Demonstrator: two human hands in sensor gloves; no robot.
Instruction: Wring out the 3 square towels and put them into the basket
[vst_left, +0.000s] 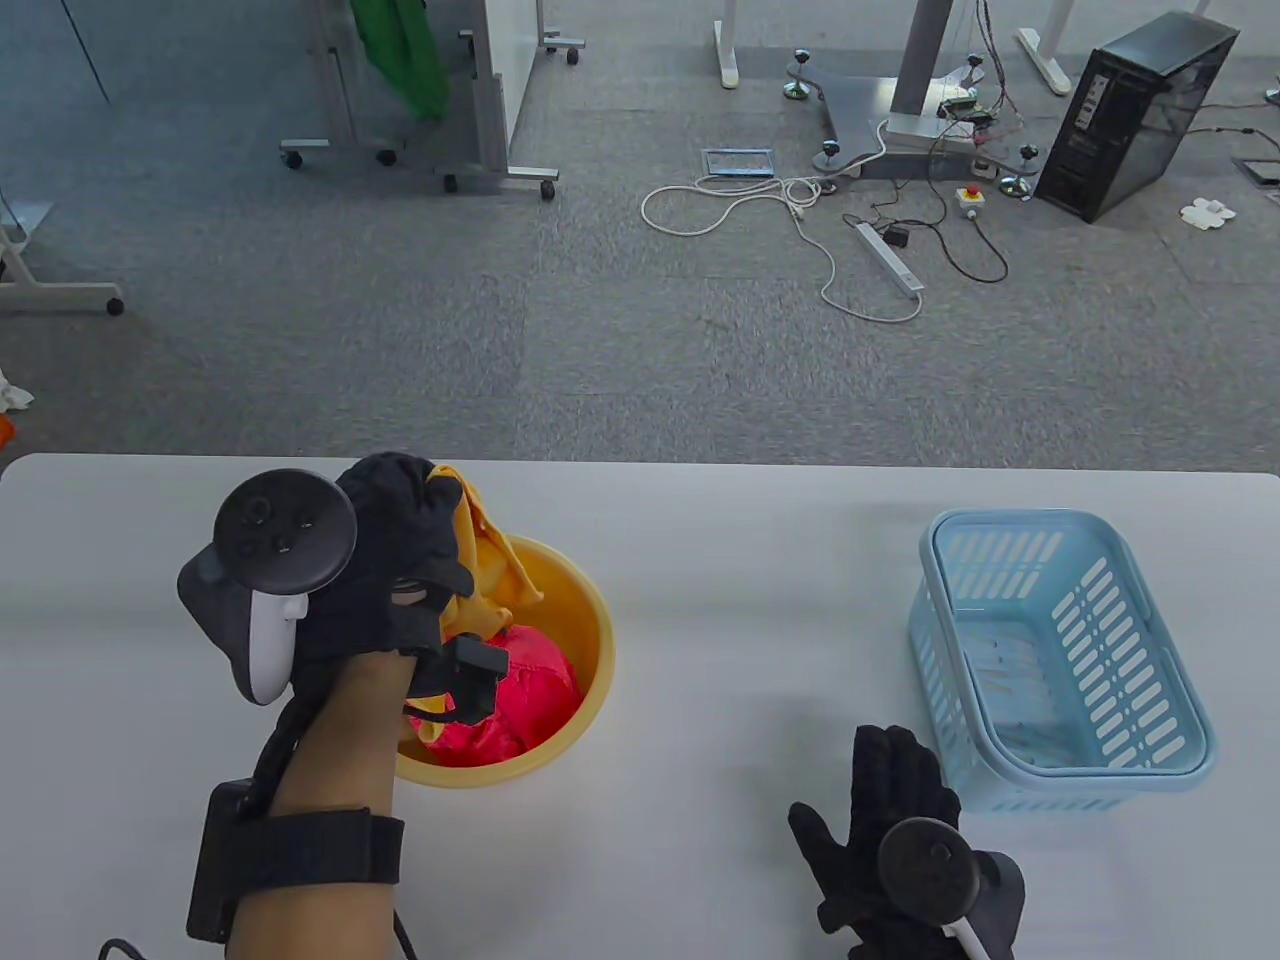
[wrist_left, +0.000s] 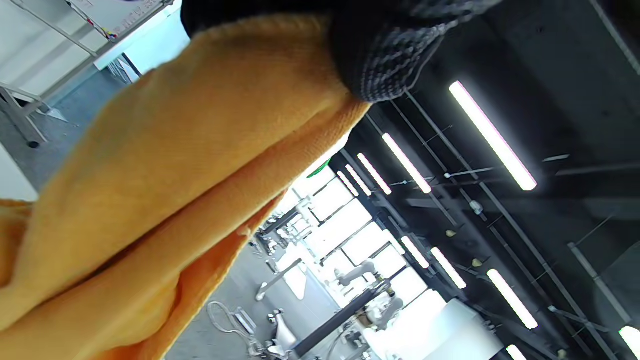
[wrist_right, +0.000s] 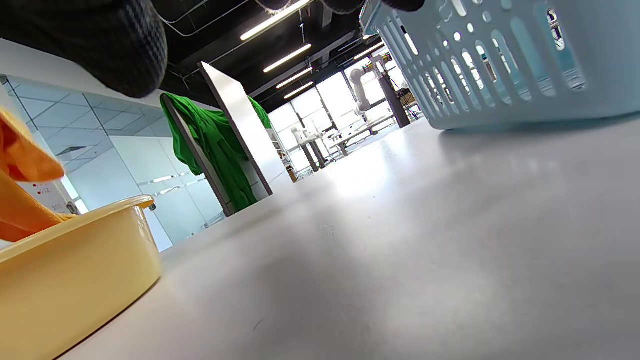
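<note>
My left hand (vst_left: 400, 560) is raised over the yellow basin (vst_left: 580, 600) and grips an orange towel (vst_left: 490, 560), which hangs down into the basin. The same orange towel (wrist_left: 165, 190) fills the left wrist view, under my gloved fingers (wrist_left: 380, 55). A red towel (vst_left: 525, 700) lies bunched in the basin. No third towel shows. My right hand (vst_left: 880, 800) rests flat on the table with fingers spread, just left of the near end of the light blue basket (vst_left: 1060, 650), holding nothing. The basket (wrist_right: 500, 55) holds no towel.
The white table (vst_left: 750, 600) ends at its far edge on a grey carpet floor with cables (vst_left: 800, 220), a power strip and a computer tower (vst_left: 1140, 110). In the right wrist view the basin (wrist_right: 75, 265) sits at left.
</note>
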